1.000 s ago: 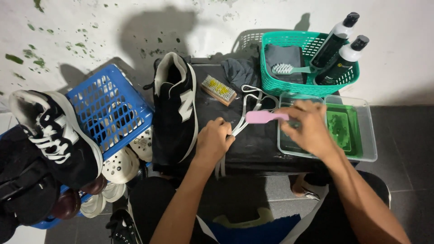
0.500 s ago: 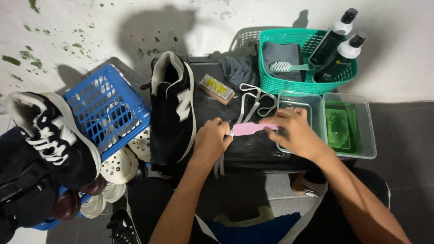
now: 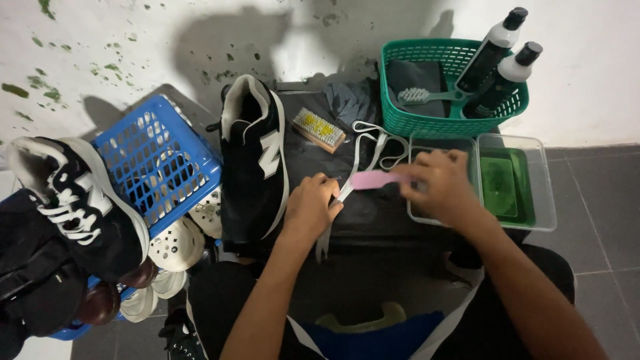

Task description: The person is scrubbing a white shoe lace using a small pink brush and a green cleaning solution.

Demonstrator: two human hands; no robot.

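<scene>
Head view, looking down onto a dark desk [image 3: 373, 227] in the middle of the frame. Left hand [image 3: 310, 208] at centre, palm down, fingers curled together and pressing a pale shoelace [image 3: 348, 190] flat against the desk. Right hand [image 3: 440, 183] just right of centre, fingers clamped on the end of a pink brush [image 3: 373, 179], held level with its free end over the shoelace, right beside the left hand. Hand somewhat blurred, so exact finger placement hard to tell.

Shoelace running from below the left hand up toward the top centre, looping near the green basket [image 3: 400, 120]. Clear plastic tub [image 3: 543, 200] right of centre, just beyond the right hand, holding a green insert and what looks like liquid. In the basket at upper right: two black-and-white bottles [image 3: 497, 50] leaning right, a grey-handled brush [image 3: 427, 97] and a dark cloth. Small wooden brush [image 3: 319, 129] with pale bristles on the desk at upper centre. Black sneaker [image 3: 253, 160] with white trim standing left of the left hand, toe pointing down the frame. Blue basket [image 3: 157, 160] at left, tilted; a second black-and-white sneaker [image 3: 80, 200] at far left beside it, white perforated clogs [image 3: 177, 243] underneath
</scene>
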